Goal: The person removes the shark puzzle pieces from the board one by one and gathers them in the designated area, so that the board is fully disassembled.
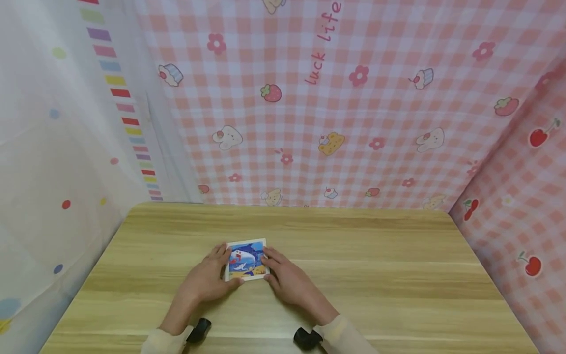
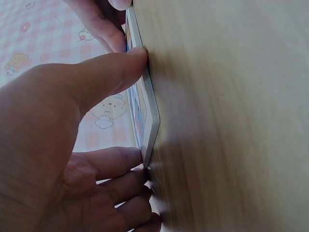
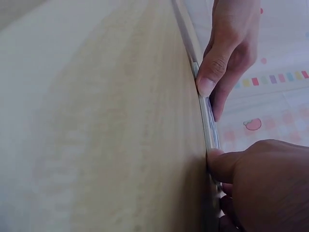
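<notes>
A square picture board point(image 1: 245, 260) with a white border and a blue sea-animal picture lies flat on the wooden table. The left hand point(image 1: 210, 275) grips its left side, thumb at the near edge and fingers at the far left corner. On the opposite side the right hand point(image 1: 289, 280) holds the right edge between thumb and fingers. In the left wrist view the board's pale edge point(image 2: 150, 113) shows between the thumb and fingers of the left hand point(image 2: 63, 130). The right wrist view shows both thumbs against the board's thin edge point(image 3: 206, 123).
The wooden table point(image 1: 353, 275) has a pink checked cloth point(image 1: 309, 113) hanging behind it. A white dotted cloth point(image 1: 53, 147) hangs at the left and another checked cloth point(image 1: 526, 221) at the right. Black wrist devices point(image 1: 199, 330) sit by both sleeves.
</notes>
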The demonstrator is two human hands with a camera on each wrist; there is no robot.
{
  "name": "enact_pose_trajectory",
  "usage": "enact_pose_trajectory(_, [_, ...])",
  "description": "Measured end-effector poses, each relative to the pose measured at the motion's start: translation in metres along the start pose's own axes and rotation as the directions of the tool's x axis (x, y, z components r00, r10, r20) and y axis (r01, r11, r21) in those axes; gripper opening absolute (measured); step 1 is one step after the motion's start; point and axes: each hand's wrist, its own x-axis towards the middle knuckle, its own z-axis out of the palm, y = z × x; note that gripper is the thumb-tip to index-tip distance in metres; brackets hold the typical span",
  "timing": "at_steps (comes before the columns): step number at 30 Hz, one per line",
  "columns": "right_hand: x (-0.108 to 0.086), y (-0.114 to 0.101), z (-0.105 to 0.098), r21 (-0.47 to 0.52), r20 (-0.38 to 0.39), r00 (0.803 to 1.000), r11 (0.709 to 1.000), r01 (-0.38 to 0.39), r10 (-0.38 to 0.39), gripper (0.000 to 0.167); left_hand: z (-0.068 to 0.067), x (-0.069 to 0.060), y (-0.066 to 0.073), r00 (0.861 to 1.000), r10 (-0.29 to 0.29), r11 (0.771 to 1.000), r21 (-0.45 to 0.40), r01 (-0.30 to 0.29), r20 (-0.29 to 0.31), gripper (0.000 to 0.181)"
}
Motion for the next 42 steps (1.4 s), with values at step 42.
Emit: enact_pose_trajectory(42, [-0.061,0.031,-0.020,0.000,-0.029,0.994,0.995,-0.104,0.104,0.048,0.032,0.011,0.059,0.998,0.061,0.998,0.020,-0.061,0.011,0.093])
